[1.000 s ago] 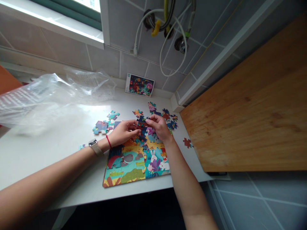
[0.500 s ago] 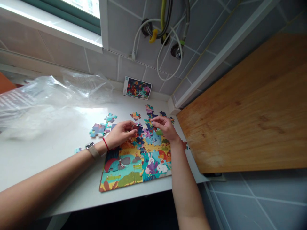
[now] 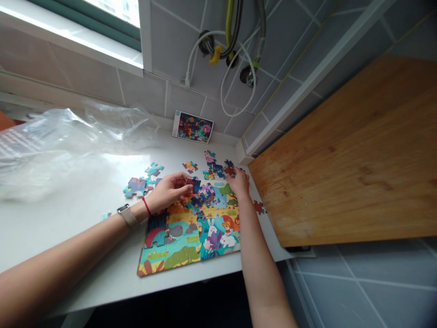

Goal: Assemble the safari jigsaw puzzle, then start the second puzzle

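Note:
A partly built, brightly coloured jigsaw puzzle (image 3: 186, 237) lies on the white table (image 3: 68, 218). My left hand (image 3: 169, 192), with a watch and a red string on the wrist, pinches a dark puzzle piece (image 3: 194, 183) at the puzzle's upper edge. My right hand (image 3: 239, 182) reaches past the puzzle's top right corner, fingers curled down on the loose pieces (image 3: 223, 169) lying there. What it grips, if anything, is hidden under the fingers.
More loose pieces (image 3: 138, 185) lie left of the puzzle, one red piece (image 3: 258, 207) at the right. A reference picture card (image 3: 192, 127) leans on the tiled wall. Crumpled clear plastic (image 3: 68, 136) covers the table's left. A wooden board (image 3: 344, 159) stands right.
My right hand let go of the piece held between both hands and moved right to the loose pieces. My left hand kept the dark piece at the puzzle's top edge.

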`<state>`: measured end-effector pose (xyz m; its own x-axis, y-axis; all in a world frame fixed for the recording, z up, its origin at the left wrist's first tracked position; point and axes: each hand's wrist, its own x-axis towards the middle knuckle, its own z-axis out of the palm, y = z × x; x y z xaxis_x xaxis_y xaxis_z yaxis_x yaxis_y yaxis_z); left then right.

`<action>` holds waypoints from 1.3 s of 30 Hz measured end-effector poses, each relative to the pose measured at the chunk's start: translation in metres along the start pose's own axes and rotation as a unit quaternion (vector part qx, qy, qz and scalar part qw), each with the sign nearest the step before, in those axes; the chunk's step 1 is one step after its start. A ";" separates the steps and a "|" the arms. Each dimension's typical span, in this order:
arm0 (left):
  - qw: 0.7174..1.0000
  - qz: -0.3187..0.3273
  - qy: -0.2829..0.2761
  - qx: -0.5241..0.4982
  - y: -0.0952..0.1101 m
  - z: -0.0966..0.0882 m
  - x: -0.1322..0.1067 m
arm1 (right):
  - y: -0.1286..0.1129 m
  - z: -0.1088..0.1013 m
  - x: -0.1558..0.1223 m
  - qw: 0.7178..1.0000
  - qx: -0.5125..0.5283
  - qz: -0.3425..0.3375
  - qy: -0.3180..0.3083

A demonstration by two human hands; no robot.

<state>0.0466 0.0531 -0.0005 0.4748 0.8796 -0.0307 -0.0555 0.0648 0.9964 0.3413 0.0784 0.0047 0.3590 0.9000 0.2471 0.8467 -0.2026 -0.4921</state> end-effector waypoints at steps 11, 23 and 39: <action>1.000 0.014 -0.009 0.005 0.001 0.000 0.001 | -0.017 -0.001 0.001 0.951 0.304 0.045 -0.021; 0.999 0.005 -0.025 0.027 0.001 -0.001 0.001 | -0.073 -0.004 -0.038 0.770 0.579 0.067 -0.259; 0.999 0.005 -0.035 0.035 -0.003 0.000 0.001 | -0.088 0.010 -0.054 0.837 0.502 -0.010 -0.218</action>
<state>0.0472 0.0539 -0.0036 0.5357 0.8442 -0.0180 -0.0001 0.0214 0.9998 0.2434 0.0512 0.0267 -0.0144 0.9990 0.0435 0.0151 0.0437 -0.9989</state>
